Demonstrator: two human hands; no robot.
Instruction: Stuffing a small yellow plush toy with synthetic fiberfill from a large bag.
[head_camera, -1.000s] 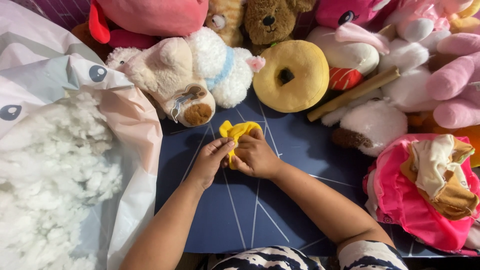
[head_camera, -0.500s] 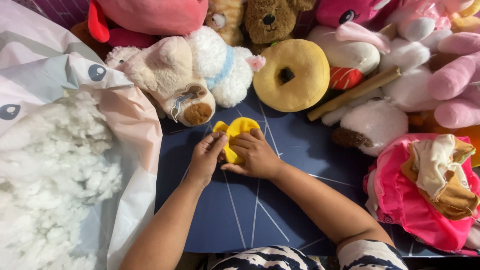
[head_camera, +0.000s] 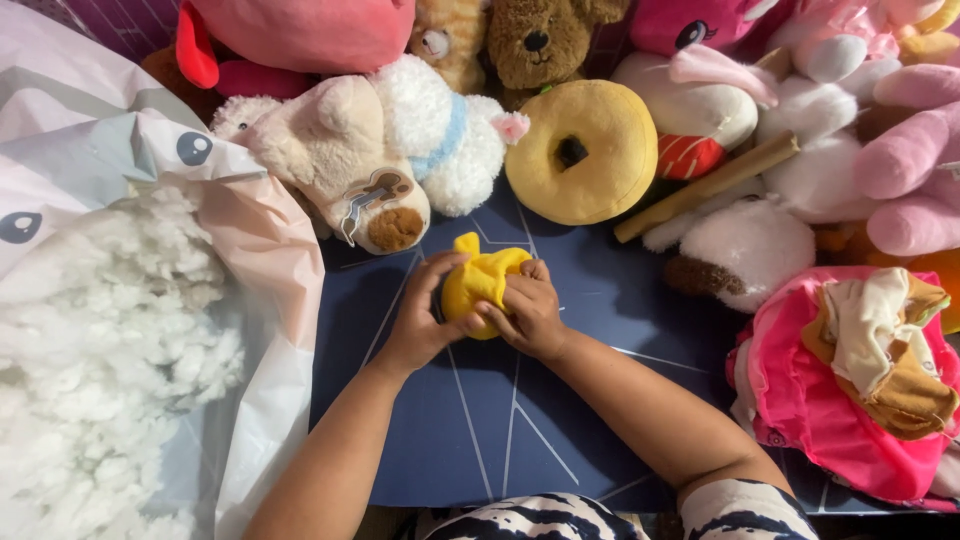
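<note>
A small yellow fabric toy skin (head_camera: 478, 281) is held over the dark blue mat (head_camera: 500, 430), bunched and rounded. My left hand (head_camera: 422, 320) grips its left side with the thumb on top. My right hand (head_camera: 530, 310) clasps its right side, fingers curled over the cloth. Both hands press against it from either side. The lower part of the yellow piece is hidden behind my fingers.
A large open bag of white stuffing (head_camera: 100, 360) fills the left. Plush toys ring the far edge: a cream animal (head_camera: 340, 150), a yellow doughnut (head_camera: 585, 150), a brown bear (head_camera: 540, 40). A wooden stick (head_camera: 705, 188) lies at the back right. Pink fabric with beige cloth (head_camera: 850, 390) sits on the right.
The yellow piece has grown rounder and fuller between my hands. Both hands have closed in more tightly around it and lifted slightly.
</note>
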